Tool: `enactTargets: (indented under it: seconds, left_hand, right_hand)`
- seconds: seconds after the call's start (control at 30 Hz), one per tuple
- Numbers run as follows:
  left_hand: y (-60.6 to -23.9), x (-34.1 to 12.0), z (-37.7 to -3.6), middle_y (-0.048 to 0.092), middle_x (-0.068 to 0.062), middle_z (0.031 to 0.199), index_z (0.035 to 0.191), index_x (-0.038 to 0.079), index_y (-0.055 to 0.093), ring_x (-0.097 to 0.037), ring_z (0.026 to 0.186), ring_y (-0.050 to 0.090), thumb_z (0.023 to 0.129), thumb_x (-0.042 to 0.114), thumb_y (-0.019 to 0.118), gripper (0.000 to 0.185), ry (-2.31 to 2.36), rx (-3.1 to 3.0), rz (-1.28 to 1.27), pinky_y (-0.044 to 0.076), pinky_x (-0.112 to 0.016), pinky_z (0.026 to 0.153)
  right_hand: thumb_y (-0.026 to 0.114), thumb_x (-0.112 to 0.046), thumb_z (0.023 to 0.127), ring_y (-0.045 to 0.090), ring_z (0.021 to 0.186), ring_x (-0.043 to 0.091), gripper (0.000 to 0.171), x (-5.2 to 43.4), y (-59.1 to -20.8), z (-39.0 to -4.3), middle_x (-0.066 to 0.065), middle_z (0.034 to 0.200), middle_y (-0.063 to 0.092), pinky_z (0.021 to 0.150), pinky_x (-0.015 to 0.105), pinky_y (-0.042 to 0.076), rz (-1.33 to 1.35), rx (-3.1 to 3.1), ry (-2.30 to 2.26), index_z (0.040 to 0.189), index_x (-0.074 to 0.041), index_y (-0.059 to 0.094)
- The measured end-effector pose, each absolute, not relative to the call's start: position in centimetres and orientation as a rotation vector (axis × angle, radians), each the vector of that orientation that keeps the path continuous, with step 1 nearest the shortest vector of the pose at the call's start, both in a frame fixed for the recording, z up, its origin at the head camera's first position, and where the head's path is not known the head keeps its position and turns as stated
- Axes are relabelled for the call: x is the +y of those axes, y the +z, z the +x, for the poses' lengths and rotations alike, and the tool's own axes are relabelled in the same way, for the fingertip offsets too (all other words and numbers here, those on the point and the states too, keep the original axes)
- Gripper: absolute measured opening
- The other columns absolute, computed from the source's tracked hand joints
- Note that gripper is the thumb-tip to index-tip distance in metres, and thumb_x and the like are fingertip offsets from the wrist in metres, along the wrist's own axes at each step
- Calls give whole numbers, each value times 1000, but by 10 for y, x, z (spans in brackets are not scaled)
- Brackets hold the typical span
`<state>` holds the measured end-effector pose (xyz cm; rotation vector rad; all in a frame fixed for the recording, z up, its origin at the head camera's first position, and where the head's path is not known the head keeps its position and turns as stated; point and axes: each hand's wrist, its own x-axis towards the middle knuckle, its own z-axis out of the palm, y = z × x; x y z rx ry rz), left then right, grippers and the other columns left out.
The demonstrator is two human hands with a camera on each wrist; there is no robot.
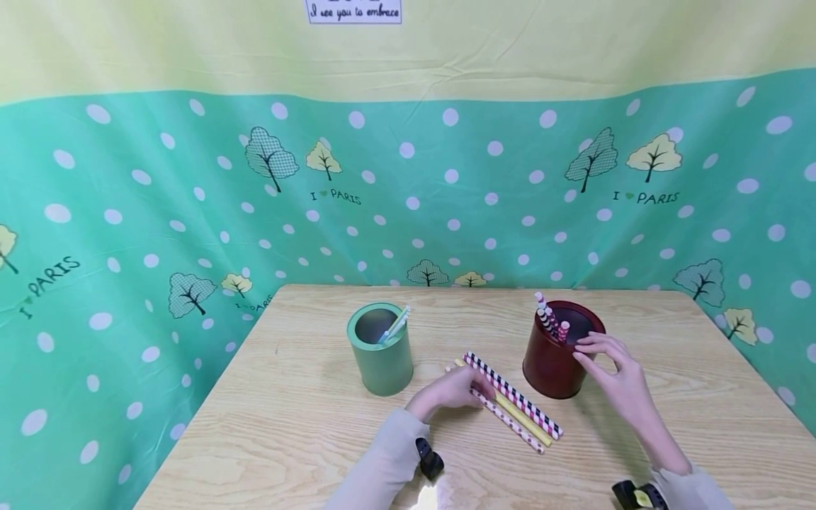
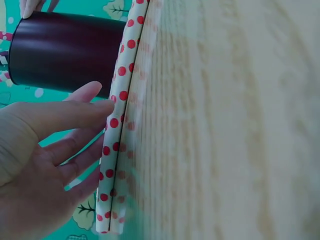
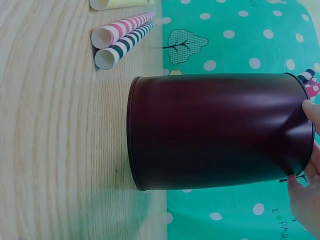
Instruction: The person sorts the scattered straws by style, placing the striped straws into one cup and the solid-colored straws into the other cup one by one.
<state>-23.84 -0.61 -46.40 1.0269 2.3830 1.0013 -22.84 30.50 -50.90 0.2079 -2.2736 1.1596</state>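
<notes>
Several paper straws (image 1: 513, 405) lie side by side on the wooden table (image 1: 306, 425): black-striped, pink-striped, yellow and red-dotted. My left hand (image 1: 473, 388) rests on their left ends. In the left wrist view its straight fingers (image 2: 95, 107) touch the red-dotted straw (image 2: 116, 125) without gripping it. A dark red cup (image 1: 552, 365) at the right holds several striped and dotted straws (image 1: 548, 319). My right hand (image 1: 583, 350) touches the cup's rim with loosely bent fingers and holds nothing. A fingertip (image 3: 312, 112) lies against the red cup (image 3: 215, 130).
A green cup (image 1: 380, 354) with a few pale straws (image 1: 395, 326) stands left of centre. A green dotted cloth (image 1: 191, 212) hangs behind and beside the table. Bare wood shows at the near left and far right.
</notes>
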Motion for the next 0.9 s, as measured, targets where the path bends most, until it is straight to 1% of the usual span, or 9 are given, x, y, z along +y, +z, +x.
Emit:
enactTargets:
  seconds: [0.23,0.43,0.57,0.73,0.9]
  left_hand:
    - [-464,-6,-238,65,-3,81,86,2,67,-2,70,55,67,-13,65,24,975,2368,1048,43,-11,66]
    - [-466,-8,-237,64,4,82,86,8,68,2,73,53,69,-8,66,24,839,2410,1103,41,-10,68]
    - [-466,-7,-236,64,7,83,87,11,69,3,74,51,69,-6,66,24,763,2442,1123,39,-9,70]
    - [-464,-6,-234,62,9,81,86,13,70,3,72,50,68,-4,67,25,688,2496,1134,37,-8,68]
    - [-464,-6,-233,61,8,77,84,12,70,2,68,49,68,-6,67,24,704,2499,1119,37,-8,64]
  right_hand:
    - [66,-20,79,39,112,4,16,306,-509,-229,-13,110,54,92,9,24,203,-2275,1163,93,-27,65]
    - [65,-22,80,38,113,3,15,306,-510,-228,-11,110,54,92,9,24,188,-2291,1157,94,-26,64]
    - [65,-22,80,38,113,3,15,305,-510,-227,-10,111,54,92,9,24,184,-2296,1157,94,-26,64]
    - [65,-23,80,38,113,3,15,306,-510,-227,-10,111,54,92,8,23,185,-2297,1158,94,-26,64]
    - [65,-21,80,38,113,3,15,305,-510,-227,-10,111,54,93,8,23,188,-2290,1165,94,-25,65]
